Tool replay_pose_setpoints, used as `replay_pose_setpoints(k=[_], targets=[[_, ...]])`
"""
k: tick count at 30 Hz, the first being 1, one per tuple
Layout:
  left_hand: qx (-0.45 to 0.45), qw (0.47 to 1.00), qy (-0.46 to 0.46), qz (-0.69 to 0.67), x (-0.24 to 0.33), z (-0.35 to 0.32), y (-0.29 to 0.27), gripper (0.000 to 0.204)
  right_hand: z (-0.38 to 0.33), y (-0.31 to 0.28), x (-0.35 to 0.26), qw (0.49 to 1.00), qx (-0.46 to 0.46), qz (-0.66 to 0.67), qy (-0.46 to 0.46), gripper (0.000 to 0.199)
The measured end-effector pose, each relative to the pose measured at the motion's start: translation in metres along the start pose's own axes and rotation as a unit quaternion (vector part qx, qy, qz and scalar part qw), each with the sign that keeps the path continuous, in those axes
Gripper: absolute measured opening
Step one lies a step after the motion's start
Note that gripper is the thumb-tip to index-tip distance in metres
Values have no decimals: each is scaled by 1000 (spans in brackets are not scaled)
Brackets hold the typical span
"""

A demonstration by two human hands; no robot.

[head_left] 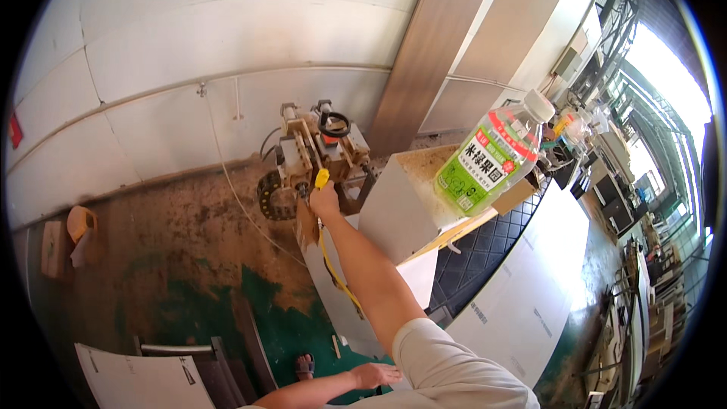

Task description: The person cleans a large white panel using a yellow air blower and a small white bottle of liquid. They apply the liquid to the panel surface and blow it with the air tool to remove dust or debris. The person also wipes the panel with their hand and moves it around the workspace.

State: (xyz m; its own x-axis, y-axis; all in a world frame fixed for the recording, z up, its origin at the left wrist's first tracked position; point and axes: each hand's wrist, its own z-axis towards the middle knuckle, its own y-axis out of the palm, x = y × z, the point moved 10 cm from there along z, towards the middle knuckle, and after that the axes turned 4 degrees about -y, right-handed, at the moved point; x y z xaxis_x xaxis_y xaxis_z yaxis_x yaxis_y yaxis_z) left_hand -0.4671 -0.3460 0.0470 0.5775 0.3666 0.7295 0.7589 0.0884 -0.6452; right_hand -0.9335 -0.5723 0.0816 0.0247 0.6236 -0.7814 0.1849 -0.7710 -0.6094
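Note:
My right hand [324,201], its arm stretched far forward, is closed around a yellow air blow gun [322,179]. From it a yellow hose [333,271] runs down along the white machine's side. Just beyond the hand stands a dusty machine head [322,148] with a black handwheel [334,125] and metal brackets. My left hand [376,376] is low, near my body by the machine's near end, with fingers stretched out and nothing visible in it. To the right of my right arm, a clear plastic bottle [496,155] with a green label stands on the machine's grey housing [397,212].
A large white panel [522,295] lies to the right, beside a dark ribbed surface [481,250]. Sawdust covers the floor [174,235] along the wall. At lower left are a white board [144,379] and an orange container [81,222]. A thin hose [235,197] hangs from the wall.

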Motion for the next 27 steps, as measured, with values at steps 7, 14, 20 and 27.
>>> replay_pose_setpoints(k=[7, 14, 20, 27], targets=[[-66, 997, -25, 20, 24, -8, -21, 44, 31, -7, 34, 1000, -7, 29, 7, 41], [225, 972, 68, 3, -29, 16, 37, 33, -56, 23, 72, 998, 23, 45, 49, 46], [251, 963, 44, -82, -36, 16, 32, 32, -57, 30, 89, 999, 6, 51, 9, 46], [163, 968, -17, -189, -59, 39, 68, 33, -67, 17, 90, 999, 39, 18, 24, 47]])
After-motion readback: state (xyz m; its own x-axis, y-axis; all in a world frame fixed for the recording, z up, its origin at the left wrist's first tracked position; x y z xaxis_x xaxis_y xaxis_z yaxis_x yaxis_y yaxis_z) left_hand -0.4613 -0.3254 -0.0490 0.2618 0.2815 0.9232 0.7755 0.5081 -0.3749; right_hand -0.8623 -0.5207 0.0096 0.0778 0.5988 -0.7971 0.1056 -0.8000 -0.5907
